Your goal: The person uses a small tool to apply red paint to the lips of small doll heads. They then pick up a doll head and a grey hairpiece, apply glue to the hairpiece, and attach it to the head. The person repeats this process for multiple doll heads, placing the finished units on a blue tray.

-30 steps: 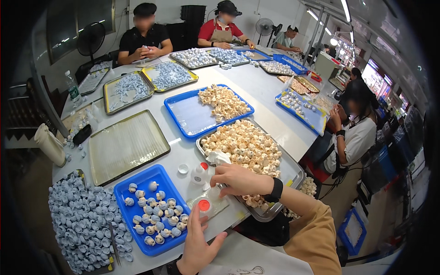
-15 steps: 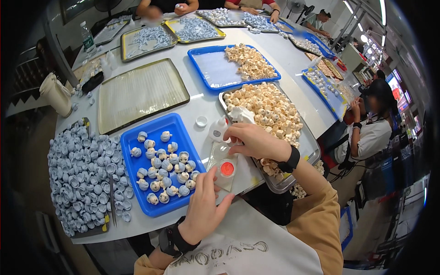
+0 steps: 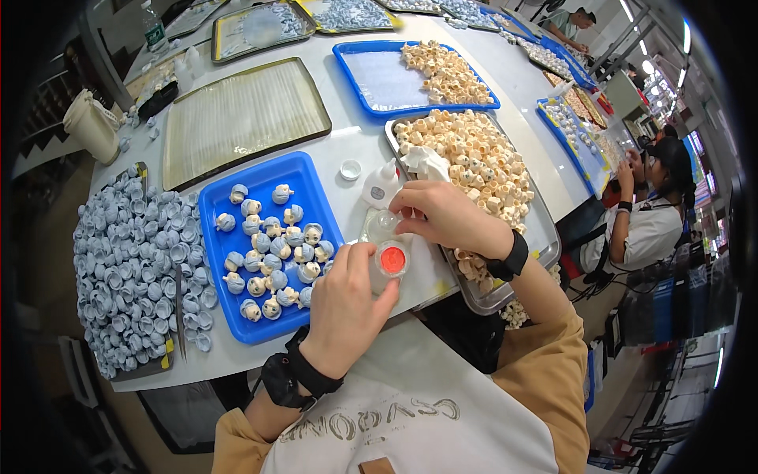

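My left hand (image 3: 343, 310) curves its thumb and fingers around a small clear jar (image 3: 379, 278) with a red-orange paste (image 3: 392, 259) inside. Just beyond it, my right hand (image 3: 452, 220) pinches the edge of a clear round lid (image 3: 383, 226). A white squeeze bottle (image 3: 380, 186) stands behind the lid. To the left, a blue tray (image 3: 221, 298) holds many small doll heads with pale blue caps (image 3: 313, 233). Beside my right hand, a metal tray (image 3: 545, 266) is piled with cream-coloured hollow pieces (image 3: 489, 170) and a crumpled white tissue (image 3: 427, 164).
Pale blue cup-shaped pieces (image 3: 142, 268) are heaped at the far left, with metal tweezers (image 3: 181, 316) beside them. A lined tray (image 3: 249, 118) and another blue tray (image 3: 379, 75) lie farther back. A small white cap (image 3: 350, 170) sits near the bottle. A co-worker (image 3: 651, 205) sits at right.
My left fingers have closed in around the paste jar. My right fingers have come down onto the clear lid. The whole view has shifted, so the table sits higher in it.
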A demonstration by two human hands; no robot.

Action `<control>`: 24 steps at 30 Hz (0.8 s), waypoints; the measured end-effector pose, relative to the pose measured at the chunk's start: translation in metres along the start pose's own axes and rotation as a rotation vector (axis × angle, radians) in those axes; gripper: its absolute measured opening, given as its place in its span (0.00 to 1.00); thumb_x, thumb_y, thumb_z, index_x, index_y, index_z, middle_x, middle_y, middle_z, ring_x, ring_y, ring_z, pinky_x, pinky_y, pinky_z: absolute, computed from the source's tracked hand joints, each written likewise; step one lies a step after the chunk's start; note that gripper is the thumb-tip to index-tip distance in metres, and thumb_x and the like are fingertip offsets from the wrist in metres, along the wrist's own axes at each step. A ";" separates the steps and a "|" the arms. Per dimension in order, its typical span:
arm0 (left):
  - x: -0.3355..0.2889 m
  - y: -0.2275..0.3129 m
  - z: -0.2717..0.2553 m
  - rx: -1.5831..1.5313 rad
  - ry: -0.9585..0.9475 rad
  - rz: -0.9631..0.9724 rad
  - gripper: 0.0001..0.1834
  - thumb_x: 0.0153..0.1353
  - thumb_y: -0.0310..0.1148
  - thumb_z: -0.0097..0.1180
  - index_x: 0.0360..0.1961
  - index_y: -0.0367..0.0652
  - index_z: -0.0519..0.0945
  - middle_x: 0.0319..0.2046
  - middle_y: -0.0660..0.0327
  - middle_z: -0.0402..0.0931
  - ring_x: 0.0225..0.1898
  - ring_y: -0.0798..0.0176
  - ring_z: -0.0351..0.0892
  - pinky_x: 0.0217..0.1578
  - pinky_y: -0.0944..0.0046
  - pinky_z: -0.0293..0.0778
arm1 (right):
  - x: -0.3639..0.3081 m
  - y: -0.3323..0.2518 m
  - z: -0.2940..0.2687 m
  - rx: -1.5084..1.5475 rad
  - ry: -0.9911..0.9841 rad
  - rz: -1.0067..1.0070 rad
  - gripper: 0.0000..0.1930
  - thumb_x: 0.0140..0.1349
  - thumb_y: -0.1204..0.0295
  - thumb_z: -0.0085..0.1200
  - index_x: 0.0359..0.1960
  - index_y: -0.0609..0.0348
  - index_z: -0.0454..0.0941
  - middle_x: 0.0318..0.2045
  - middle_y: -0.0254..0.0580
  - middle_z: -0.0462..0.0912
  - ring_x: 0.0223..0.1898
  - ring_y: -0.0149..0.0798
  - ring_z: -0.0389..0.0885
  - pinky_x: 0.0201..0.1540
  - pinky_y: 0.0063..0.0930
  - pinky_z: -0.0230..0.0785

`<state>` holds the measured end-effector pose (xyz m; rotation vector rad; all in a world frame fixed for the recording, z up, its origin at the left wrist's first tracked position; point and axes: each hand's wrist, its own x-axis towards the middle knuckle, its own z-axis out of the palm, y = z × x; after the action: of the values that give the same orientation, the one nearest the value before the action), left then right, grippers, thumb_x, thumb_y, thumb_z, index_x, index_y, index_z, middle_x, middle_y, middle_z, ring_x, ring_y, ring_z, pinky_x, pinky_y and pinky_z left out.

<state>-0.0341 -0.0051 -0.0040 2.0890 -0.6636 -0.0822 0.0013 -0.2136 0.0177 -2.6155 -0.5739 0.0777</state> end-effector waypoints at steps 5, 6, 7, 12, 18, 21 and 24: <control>-0.001 -0.003 0.004 0.046 0.044 0.020 0.21 0.46 0.29 0.63 0.42 0.34 0.72 0.36 0.51 0.74 0.25 0.56 0.75 0.28 0.60 0.73 | -0.006 -0.004 -0.013 -0.014 0.068 0.049 0.12 0.48 0.73 0.63 0.36 0.61 0.78 0.29 0.42 0.79 0.28 0.39 0.78 0.32 0.30 0.71; -0.002 -0.005 0.006 0.054 0.071 0.036 0.22 0.45 0.28 0.63 0.42 0.34 0.72 0.35 0.52 0.74 0.21 0.60 0.74 0.25 0.62 0.72 | -0.010 -0.005 -0.019 -0.006 0.078 0.095 0.12 0.49 0.74 0.63 0.36 0.61 0.79 0.29 0.42 0.80 0.28 0.38 0.78 0.31 0.30 0.71; -0.002 -0.005 0.006 0.034 0.084 0.049 0.22 0.45 0.28 0.64 0.43 0.34 0.72 0.36 0.52 0.74 0.21 0.60 0.75 0.26 0.61 0.72 | -0.012 0.001 -0.024 0.040 0.136 0.146 0.13 0.49 0.73 0.62 0.38 0.61 0.79 0.29 0.41 0.80 0.27 0.36 0.78 0.32 0.28 0.71; 0.001 -0.006 0.006 0.003 0.089 0.141 0.26 0.46 0.28 0.64 0.47 0.33 0.70 0.38 0.50 0.73 0.23 0.56 0.75 0.27 0.61 0.72 | 0.008 0.001 -0.036 0.027 0.222 0.229 0.20 0.46 0.66 0.66 0.39 0.64 0.78 0.30 0.44 0.80 0.29 0.38 0.78 0.33 0.28 0.71; 0.006 -0.006 0.007 -0.005 0.040 0.067 0.24 0.46 0.29 0.65 0.44 0.34 0.71 0.36 0.49 0.73 0.28 0.53 0.76 0.27 0.59 0.72 | 0.038 0.012 -0.006 -0.164 0.143 0.140 0.24 0.45 0.60 0.67 0.39 0.66 0.78 0.30 0.48 0.78 0.34 0.45 0.79 0.38 0.34 0.71; 0.008 -0.005 0.009 0.007 0.064 0.044 0.22 0.45 0.30 0.66 0.41 0.35 0.71 0.35 0.49 0.73 0.30 0.48 0.76 0.29 0.56 0.72 | 0.034 0.004 -0.013 -0.050 0.200 0.219 0.21 0.47 0.63 0.65 0.39 0.66 0.77 0.33 0.48 0.80 0.33 0.43 0.80 0.36 0.34 0.71; 0.010 -0.002 0.010 0.052 0.060 0.034 0.23 0.45 0.32 0.67 0.39 0.35 0.70 0.34 0.48 0.73 0.33 0.45 0.76 0.31 0.54 0.72 | 0.019 -0.005 -0.024 0.205 0.355 0.261 0.18 0.47 0.67 0.63 0.33 0.67 0.72 0.29 0.48 0.80 0.29 0.41 0.80 0.34 0.32 0.72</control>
<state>-0.0274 -0.0162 -0.0094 2.1209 -0.6716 0.0169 0.0200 -0.2121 0.0416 -2.4093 -0.0939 -0.2297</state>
